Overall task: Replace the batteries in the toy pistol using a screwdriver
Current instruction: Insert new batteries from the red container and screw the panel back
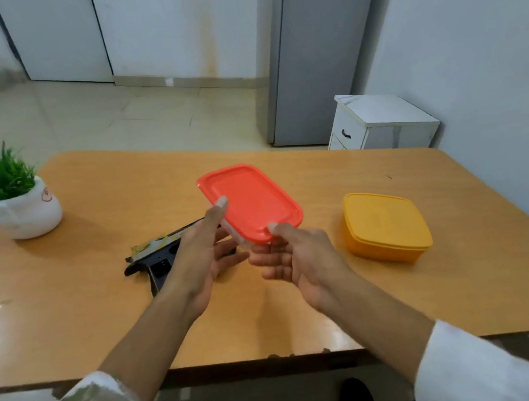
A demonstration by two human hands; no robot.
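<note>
A box with a red lid (pixel 251 202) is held tilted above the wooden table (pixel 117 196), between both hands. My left hand (pixel 202 255) grips its left edge, thumb on the lid and fingers underneath. My right hand (pixel 296 257) grips the near corner the same way. The black toy pistol (pixel 157 255) lies on the table behind my left hand, partly hidden by it. No screwdriver or batteries are in view.
A shut yellow box (pixel 385 226) sits on the table to the right. A small green plant in a white pot (pixel 19 204) stands at the far left. Beyond the table are a white cabinet (pixel 382 121) and a grey fridge (pixel 306 55).
</note>
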